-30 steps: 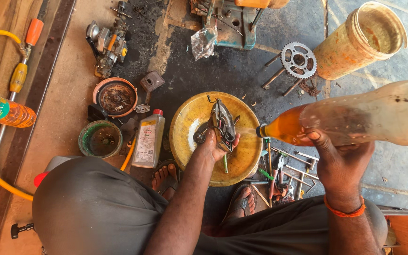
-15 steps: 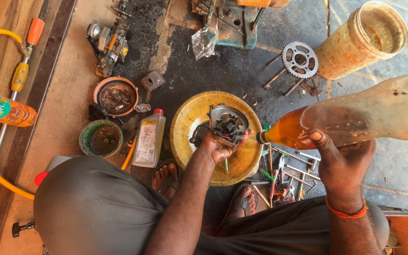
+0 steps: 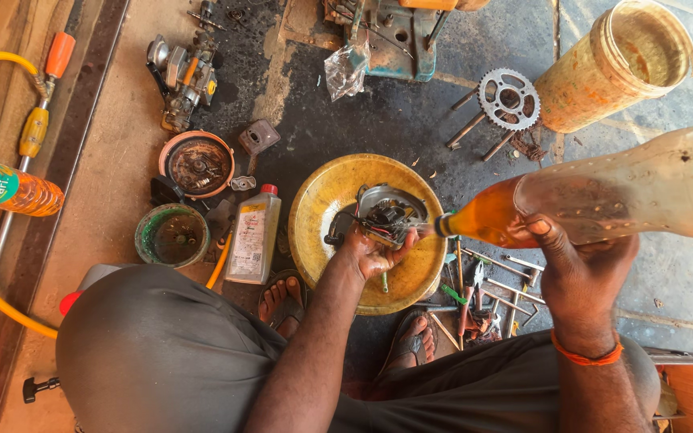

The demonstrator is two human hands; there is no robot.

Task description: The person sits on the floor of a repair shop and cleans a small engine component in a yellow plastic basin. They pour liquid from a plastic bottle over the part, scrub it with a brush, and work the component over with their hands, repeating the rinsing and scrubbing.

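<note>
Left hand (image 3: 370, 255) is closed around one greasy metal engine part (image 3: 387, 215), holding it over a round yellow basin (image 3: 322, 210) that sits on the stained concrete floor (image 3: 411, 120). Right hand (image 3: 579, 269) grips one large clear plastic bottle (image 3: 603, 196), tilted near level, with amber liquid pooled toward its neck; the bottle mouth sits just beside the part. An orange band circles the right wrist.

Left of the basin stand one small flat bottle with a red cap (image 3: 252, 234), one green-rimmed dirty bowl (image 3: 172, 235) and one round rusty cover (image 3: 196, 163). One toothed steel sprocket (image 3: 508, 98) lies beside one tall, stained yellow plastic container (image 3: 615, 64). Loose hand tools (image 3: 483, 297) lie in a pile right of the basin, near the person's two sandalled feet; their number cannot be counted.
</note>
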